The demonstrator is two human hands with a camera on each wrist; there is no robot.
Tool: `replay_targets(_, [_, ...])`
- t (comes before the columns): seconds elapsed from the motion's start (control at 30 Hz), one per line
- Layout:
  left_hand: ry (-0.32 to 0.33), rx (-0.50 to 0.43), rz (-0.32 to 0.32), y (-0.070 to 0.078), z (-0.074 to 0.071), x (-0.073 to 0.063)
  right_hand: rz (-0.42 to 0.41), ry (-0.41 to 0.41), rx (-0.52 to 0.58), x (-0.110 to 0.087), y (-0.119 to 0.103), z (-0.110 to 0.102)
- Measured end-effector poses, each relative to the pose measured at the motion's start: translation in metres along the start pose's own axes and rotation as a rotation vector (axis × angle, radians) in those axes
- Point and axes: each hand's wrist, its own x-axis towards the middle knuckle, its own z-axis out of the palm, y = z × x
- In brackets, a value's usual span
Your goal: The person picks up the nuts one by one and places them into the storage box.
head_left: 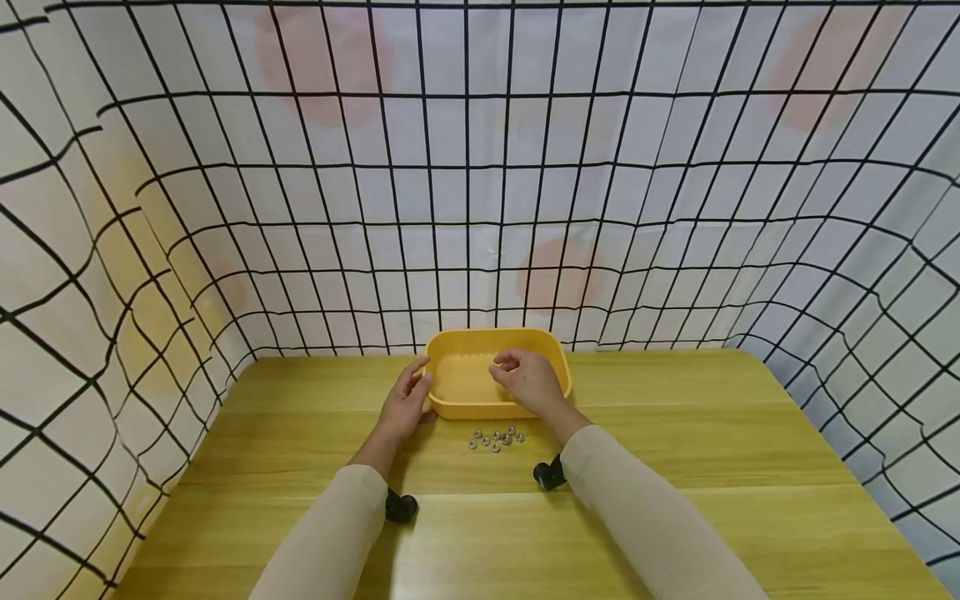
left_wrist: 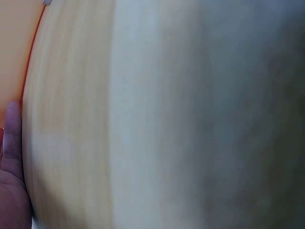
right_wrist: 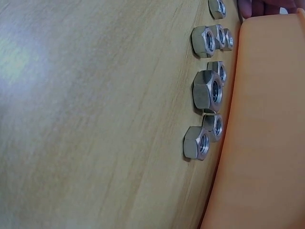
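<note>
A yellow plastic tray (head_left: pixel 480 410) stands on the wooden table near the back. Beside its left end is my left hand (head_left: pixel 402 406), its fingers against the rim; in the left wrist view a straight finger (left_wrist: pixel 13 138) lies along the orange-looking wall. Over the tray's right part hovers my right hand (head_left: pixel 531 383), fingers bent and the thumb near the index finger. Whether anything sits between those fingertips cannot be made out. Several metal hex nuts (head_left: pixel 496 436) lie loose in front of the tray; the right wrist view shows a larger nut (right_wrist: pixel 208 91) among smaller ones.
The wooden table (head_left: pixel 675 467) reaches out to both sides and toward me. A white cloth wall with black grid lines (head_left: pixel 480 192) closes off the back and sides. Small black wrist cameras (head_left: pixel 550 474) stick out below both forearms.
</note>
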Motion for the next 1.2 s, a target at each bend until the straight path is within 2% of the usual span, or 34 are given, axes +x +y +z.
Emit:
replay_targets(0.83, [-0.002, 0.001, 0.011, -0.0028, -0.0004, 0.0015, 0.060, 0.000, 0.098, 0.0001, -0.0011, -0.0025])
replay_targets(1.2, [0.008, 0.008, 0.011, -0.0008, 0.0004, -0.0002, 0.062, 0.003, 0.252, 0.0029, -0.0008, -0.0076])
